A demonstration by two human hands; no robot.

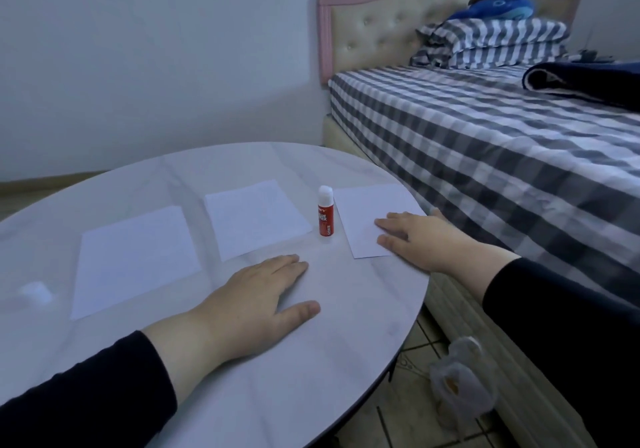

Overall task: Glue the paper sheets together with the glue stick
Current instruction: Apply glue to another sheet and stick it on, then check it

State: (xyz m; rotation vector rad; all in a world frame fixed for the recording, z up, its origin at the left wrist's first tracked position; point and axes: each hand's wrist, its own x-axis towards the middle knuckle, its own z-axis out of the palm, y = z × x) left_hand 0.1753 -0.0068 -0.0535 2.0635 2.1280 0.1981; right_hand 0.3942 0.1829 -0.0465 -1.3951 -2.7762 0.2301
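Note:
Three white paper sheets lie apart on the round marble table (242, 395): a left sheet (135, 257), a middle sheet (256, 217) and a right sheet (367, 212). A red glue stick (325, 211) with a white cap stands upright between the middle and right sheets. My left hand (256, 302) lies flat on the bare tabletop, fingers straight, just below the middle sheet. My right hand (422, 236) rests flat on the right sheet's near corner at the table's edge. Neither hand holds anything.
A bed with a checked sheet (502, 142) stands close along the table's right side. A clear plastic bag (464, 382) lies on the tiled floor between bed and table. A small white blurred spot (34, 291) shows on the table's far left.

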